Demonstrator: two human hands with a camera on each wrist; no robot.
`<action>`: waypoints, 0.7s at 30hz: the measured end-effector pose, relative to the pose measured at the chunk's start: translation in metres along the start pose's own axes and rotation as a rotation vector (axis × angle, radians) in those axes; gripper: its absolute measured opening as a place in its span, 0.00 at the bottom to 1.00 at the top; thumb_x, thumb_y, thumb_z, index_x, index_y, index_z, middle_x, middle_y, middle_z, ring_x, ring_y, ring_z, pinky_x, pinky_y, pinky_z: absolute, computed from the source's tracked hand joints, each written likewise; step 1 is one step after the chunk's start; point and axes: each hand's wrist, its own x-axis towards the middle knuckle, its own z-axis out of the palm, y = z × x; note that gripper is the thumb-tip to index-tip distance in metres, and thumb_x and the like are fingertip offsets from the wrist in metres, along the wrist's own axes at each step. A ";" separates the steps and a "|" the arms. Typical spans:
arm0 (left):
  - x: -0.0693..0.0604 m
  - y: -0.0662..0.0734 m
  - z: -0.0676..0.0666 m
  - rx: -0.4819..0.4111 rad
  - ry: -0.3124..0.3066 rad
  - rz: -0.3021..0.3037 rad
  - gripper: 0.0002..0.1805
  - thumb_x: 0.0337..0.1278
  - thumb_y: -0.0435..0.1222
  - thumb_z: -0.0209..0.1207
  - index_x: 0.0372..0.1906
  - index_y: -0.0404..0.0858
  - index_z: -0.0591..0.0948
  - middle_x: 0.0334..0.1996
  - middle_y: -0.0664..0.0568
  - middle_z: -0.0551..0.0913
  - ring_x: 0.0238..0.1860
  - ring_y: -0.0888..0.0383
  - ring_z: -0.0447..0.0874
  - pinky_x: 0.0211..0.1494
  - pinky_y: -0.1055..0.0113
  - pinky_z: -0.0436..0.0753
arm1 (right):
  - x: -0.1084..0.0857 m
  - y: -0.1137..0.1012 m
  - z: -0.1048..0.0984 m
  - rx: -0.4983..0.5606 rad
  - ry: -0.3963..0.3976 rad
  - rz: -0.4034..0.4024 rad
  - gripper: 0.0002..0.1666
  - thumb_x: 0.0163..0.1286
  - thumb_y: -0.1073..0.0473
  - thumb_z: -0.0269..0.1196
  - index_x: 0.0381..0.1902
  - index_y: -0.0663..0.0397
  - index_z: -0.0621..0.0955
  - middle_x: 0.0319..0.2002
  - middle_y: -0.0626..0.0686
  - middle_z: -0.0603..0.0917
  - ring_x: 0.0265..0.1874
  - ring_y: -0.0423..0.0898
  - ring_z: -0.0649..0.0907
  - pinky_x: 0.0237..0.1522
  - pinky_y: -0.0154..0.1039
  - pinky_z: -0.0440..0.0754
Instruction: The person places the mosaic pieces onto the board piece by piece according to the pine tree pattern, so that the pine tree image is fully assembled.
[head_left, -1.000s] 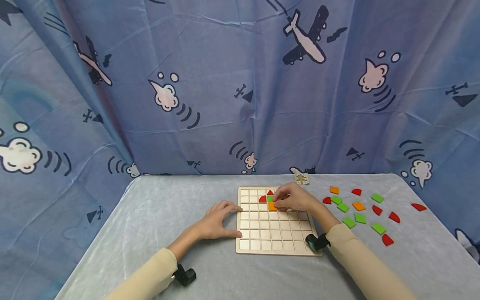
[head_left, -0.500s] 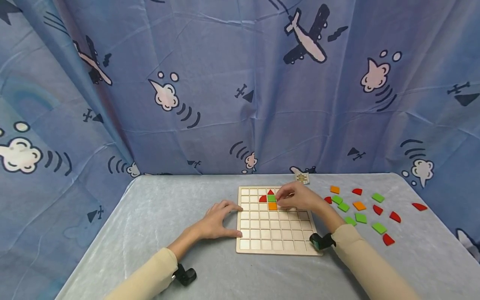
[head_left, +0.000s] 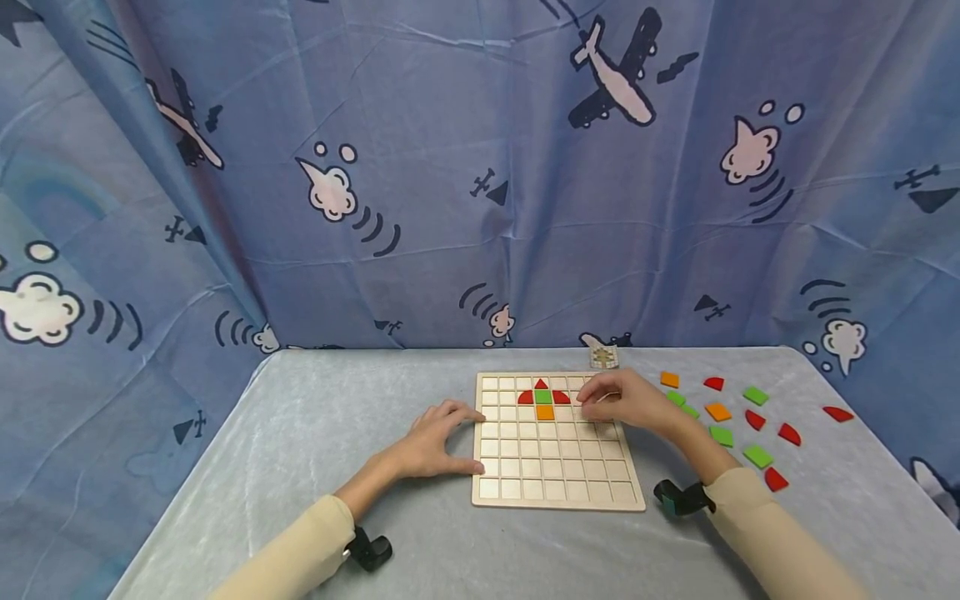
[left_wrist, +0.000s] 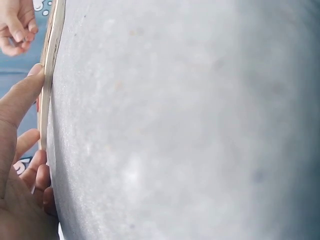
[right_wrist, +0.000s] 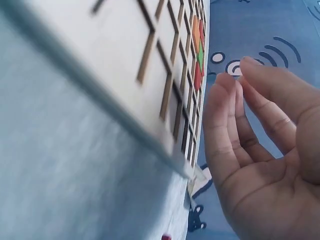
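Note:
A wooden grid board lies on the table, holding a red triangle, a green square below it, red quarter-round pieces at its left and right, and an orange square under the green one. My left hand rests at the board's left edge, thumb and fingers spread; in the left wrist view its thumb touches the rim. Over the board's right part, my right hand holds nothing, fingers slightly bent; the right wrist view shows this hand with nothing between its fingertips.
Right of the board lie loose pieces: orange squares, several green pieces and several red ones. A small patterned card lies behind the board. A blue curtain hangs behind the table.
My right hand has moved right, away from the coloured pieces, uncovering the red piece beside the green square. The left hand has stayed at the board's edge.

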 end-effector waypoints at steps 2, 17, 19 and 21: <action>0.000 0.000 0.000 0.000 -0.001 -0.001 0.41 0.45 0.59 0.71 0.67 0.54 0.72 0.64 0.54 0.71 0.65 0.52 0.67 0.65 0.47 0.66 | -0.006 0.002 -0.003 0.017 -0.004 -0.001 0.16 0.65 0.60 0.68 0.47 0.63 0.83 0.41 0.60 0.86 0.34 0.44 0.82 0.39 0.36 0.81; 0.000 0.001 -0.001 0.013 -0.003 0.001 0.40 0.46 0.58 0.71 0.66 0.54 0.73 0.65 0.53 0.71 0.66 0.51 0.67 0.66 0.46 0.66 | -0.045 0.032 -0.032 0.036 0.033 0.033 0.20 0.67 0.56 0.67 0.51 0.64 0.81 0.45 0.61 0.84 0.38 0.38 0.84 0.42 0.37 0.85; 0.000 0.001 0.000 0.014 -0.003 0.002 0.40 0.46 0.58 0.71 0.66 0.54 0.72 0.65 0.52 0.71 0.66 0.51 0.67 0.66 0.46 0.66 | -0.051 0.036 -0.038 0.011 0.045 0.065 0.21 0.67 0.54 0.67 0.52 0.61 0.81 0.47 0.60 0.84 0.39 0.36 0.84 0.43 0.36 0.84; 0.000 0.001 0.000 0.014 -0.003 0.001 0.40 0.46 0.58 0.71 0.67 0.54 0.72 0.65 0.52 0.71 0.66 0.51 0.67 0.66 0.45 0.66 | -0.057 0.038 -0.044 -0.018 0.057 0.094 0.22 0.68 0.51 0.66 0.53 0.59 0.81 0.48 0.58 0.84 0.40 0.35 0.83 0.43 0.35 0.83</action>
